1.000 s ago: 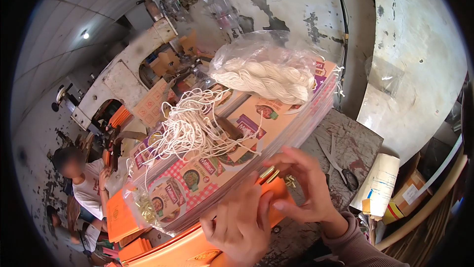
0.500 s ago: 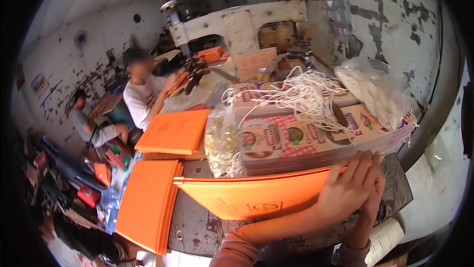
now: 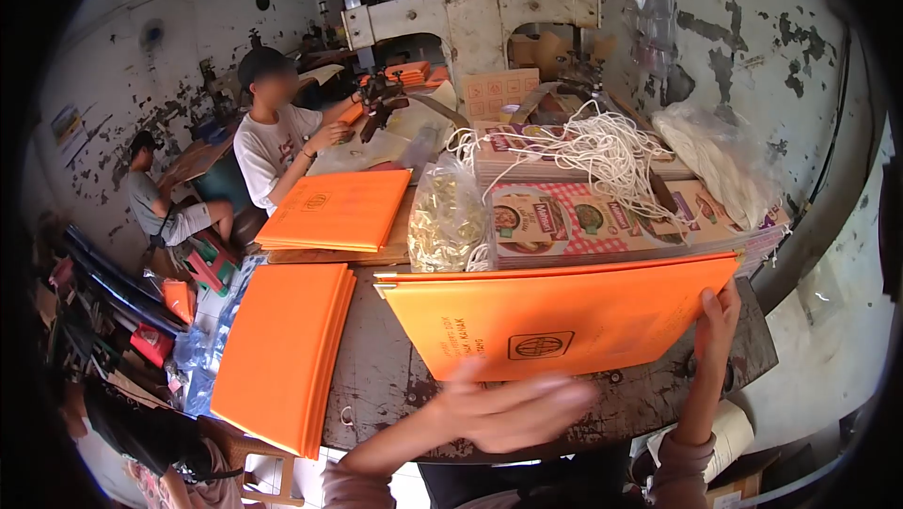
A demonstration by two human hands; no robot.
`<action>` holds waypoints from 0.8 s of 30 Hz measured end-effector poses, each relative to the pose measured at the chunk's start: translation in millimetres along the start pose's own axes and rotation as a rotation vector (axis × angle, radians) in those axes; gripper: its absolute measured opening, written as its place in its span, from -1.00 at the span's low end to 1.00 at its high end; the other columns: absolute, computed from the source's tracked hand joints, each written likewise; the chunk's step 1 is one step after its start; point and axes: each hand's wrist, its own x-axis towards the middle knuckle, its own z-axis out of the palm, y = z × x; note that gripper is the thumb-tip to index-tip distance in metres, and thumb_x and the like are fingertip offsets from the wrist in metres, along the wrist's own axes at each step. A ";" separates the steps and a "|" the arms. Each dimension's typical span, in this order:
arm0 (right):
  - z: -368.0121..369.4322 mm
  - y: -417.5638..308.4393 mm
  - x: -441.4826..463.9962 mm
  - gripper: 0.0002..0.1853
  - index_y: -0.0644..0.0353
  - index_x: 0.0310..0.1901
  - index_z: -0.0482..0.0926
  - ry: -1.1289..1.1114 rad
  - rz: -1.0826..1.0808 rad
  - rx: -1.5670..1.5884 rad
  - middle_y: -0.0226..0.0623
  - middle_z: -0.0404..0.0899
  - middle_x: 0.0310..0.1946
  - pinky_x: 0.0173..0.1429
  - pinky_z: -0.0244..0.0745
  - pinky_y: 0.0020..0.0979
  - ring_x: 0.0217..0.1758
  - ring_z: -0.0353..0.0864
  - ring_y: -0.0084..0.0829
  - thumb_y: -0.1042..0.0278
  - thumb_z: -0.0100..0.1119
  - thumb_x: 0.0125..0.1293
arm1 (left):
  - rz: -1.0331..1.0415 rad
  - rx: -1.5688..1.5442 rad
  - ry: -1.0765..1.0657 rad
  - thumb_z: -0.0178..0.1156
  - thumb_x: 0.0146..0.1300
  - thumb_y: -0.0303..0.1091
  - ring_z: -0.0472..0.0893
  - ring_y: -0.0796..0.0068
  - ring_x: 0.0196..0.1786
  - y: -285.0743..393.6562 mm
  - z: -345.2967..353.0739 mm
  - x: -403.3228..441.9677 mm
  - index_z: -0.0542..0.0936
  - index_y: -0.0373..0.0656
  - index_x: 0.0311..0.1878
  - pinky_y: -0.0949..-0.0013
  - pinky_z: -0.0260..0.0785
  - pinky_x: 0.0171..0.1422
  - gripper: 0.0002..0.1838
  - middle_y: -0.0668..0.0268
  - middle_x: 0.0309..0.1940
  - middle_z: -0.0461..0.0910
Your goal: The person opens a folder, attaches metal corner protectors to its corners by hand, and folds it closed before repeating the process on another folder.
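Note:
An orange folder (image 3: 564, 316) with a dark printed emblem and lettering stands tilted on its long edge over the worn dark table. Small gold-coloured metal corners show at its upper ends. My right hand (image 3: 718, 323) grips the folder's right end, thumb on the near face. In front of the lower edge is my left hand (image 3: 513, 412), somewhat blurred, with fingers stretched out and nothing held. To the left lies a stack of orange folders (image 3: 282, 354), and behind it another orange stack (image 3: 334, 211). A clear bag of gold metal pieces (image 3: 450, 217) sits behind the folder.
Printed cardboard sheets (image 3: 602, 217) are piled at the back, topped by white cord (image 3: 611, 147) and a plastic bag (image 3: 720, 166). A large pale machine frame (image 3: 470, 24) stands beyond. One person (image 3: 273, 147) works at the far left, another sits (image 3: 165, 198) farther back.
My left hand has left the folder's right end and moved left and down. The right hand stays on that end. More of the folder's printed face shows, and the view has shifted slightly.

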 end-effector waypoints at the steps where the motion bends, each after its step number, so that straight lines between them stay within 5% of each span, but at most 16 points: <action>1: -1.8 -0.4 -0.5 -0.45 0.37 0.09 0.30 -0.010 0.023 -0.021 -0.28 0.45 -0.05 0.13 0.22 -0.47 0.02 0.41 -0.49 0.19 0.17 0.17 | -0.010 0.062 -0.014 0.19 0.06 -0.18 0.47 0.47 0.07 -14.7 -23.0 -22.5 0.53 0.20 -0.12 -0.04 -0.04 0.37 -0.73 0.43 0.09 0.45; 2: -3.0 0.1 -1.2 -0.42 0.36 0.12 0.27 -0.017 0.049 -0.043 -0.29 0.44 -0.03 0.16 0.20 -0.43 0.05 0.40 -0.49 0.16 0.17 0.17 | -0.132 0.245 -0.028 0.16 0.09 -0.20 0.45 0.29 0.07 -25.6 -32.3 -18.7 0.45 0.03 -0.06 0.00 -0.02 0.35 -0.69 0.17 0.18 0.34; 4: -4.7 3.3 -0.8 -0.42 0.36 0.12 0.27 -0.022 0.042 -0.033 -0.29 0.44 -0.03 0.16 0.20 -0.44 0.05 0.40 -0.48 0.16 0.16 0.17 | -0.541 0.121 -0.048 0.11 0.14 -0.28 0.39 0.09 0.15 -41.3 -51.7 -28.5 0.36 -0.17 0.01 0.04 0.00 0.34 -0.63 -0.04 0.23 0.22; 5: -5.0 4.8 -1.1 -0.42 0.35 0.13 0.26 -0.026 0.033 -0.029 -0.29 0.43 -0.02 0.17 0.20 -0.44 0.06 0.40 -0.48 0.16 0.16 0.18 | -0.540 0.124 -0.054 0.11 0.14 -0.28 0.39 0.09 0.15 -47.2 -52.4 -28.1 0.36 -0.17 0.01 0.04 0.00 0.34 -0.63 -0.04 0.23 0.22; 7: -4.9 6.3 -2.6 -0.41 0.35 0.13 0.26 -0.011 0.037 -0.025 -0.28 0.42 -0.01 0.17 0.20 -0.44 0.07 0.39 -0.48 0.15 0.16 0.17 | -0.848 -0.213 -0.020 0.04 0.23 -0.17 0.12 0.08 0.36 -63.8 -48.2 -20.7 0.20 -0.35 0.22 0.07 -0.05 0.37 -0.41 -0.06 0.29 0.13; 14: -2.8 -0.8 -3.5 -0.39 0.35 0.16 0.23 -0.025 0.008 -0.023 -0.27 0.40 0.03 0.19 0.18 -0.43 0.10 0.36 -0.46 0.16 0.17 0.17 | -0.843 -0.189 -0.122 0.08 0.15 -0.42 0.37 0.08 0.21 -60.3 -38.4 -21.3 0.37 -0.35 0.13 0.22 0.23 0.25 -0.55 -0.06 0.16 0.33; 24: 7.4 -3.1 -3.4 -0.41 0.36 0.16 0.23 0.020 0.017 -0.059 -0.27 0.37 0.04 0.21 0.15 -0.44 0.12 0.34 -0.47 0.18 0.13 0.19 | -0.874 -0.156 -0.092 0.04 0.23 -0.40 0.40 0.21 0.11 -55.7 -31.1 -22.9 0.42 -0.39 -0.01 0.26 0.15 0.25 -0.68 0.03 -0.01 0.43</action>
